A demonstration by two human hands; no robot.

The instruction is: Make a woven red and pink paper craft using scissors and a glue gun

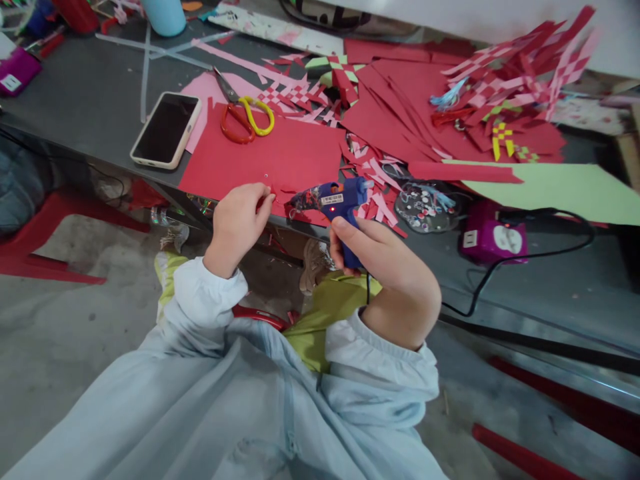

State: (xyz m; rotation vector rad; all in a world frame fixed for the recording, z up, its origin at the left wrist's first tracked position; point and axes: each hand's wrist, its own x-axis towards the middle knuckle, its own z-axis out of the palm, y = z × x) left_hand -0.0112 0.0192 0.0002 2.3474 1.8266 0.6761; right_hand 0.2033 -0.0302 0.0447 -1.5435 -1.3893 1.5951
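1. Fingers of my right hand point(383, 250): wrapped round the handle of a blue glue gun point(350, 193), centre of the frame, its red light lit.
2. Fingers of my left hand point(235, 217): pinched together, left of the nozzle point(296, 204) and apart from it; whether they gripped a small piece, I could not tell.
3. Red sheet point(300, 150), centre: lay flat under scissors point(257, 115).
4. Step, I judged: gluing.
5. Next move, I judged: called for a small dab, with my left fingertips clear of the tip.

Grey floor point(60, 327) lies beneath a dark table point(95, 113).
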